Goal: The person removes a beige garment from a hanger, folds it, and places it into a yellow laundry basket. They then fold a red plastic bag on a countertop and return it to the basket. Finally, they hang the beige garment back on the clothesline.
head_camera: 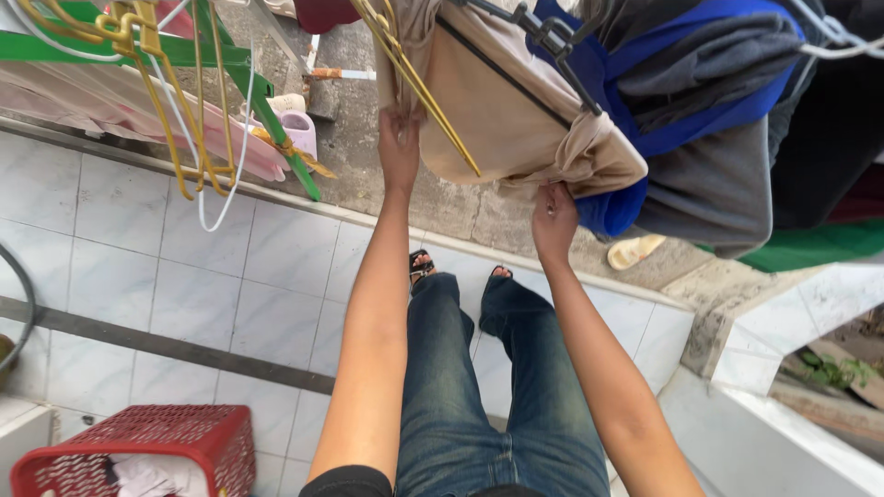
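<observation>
Overhead, both hands, left hand (398, 147) and right hand (553, 221), grip a crumpled beige garment (516, 120) on a hanger.

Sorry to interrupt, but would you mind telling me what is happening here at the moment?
A person in jeans stands on a white tiled floor, both arms raised to a beige garment hanging among other laundry. The left hand grips its left edge beside a yellow hanger, and the right hand holds its bunched lower corner. A blue garment and a grey one hang beside it. A red laundry basket with some cloth sits on the floor at lower left.
</observation>
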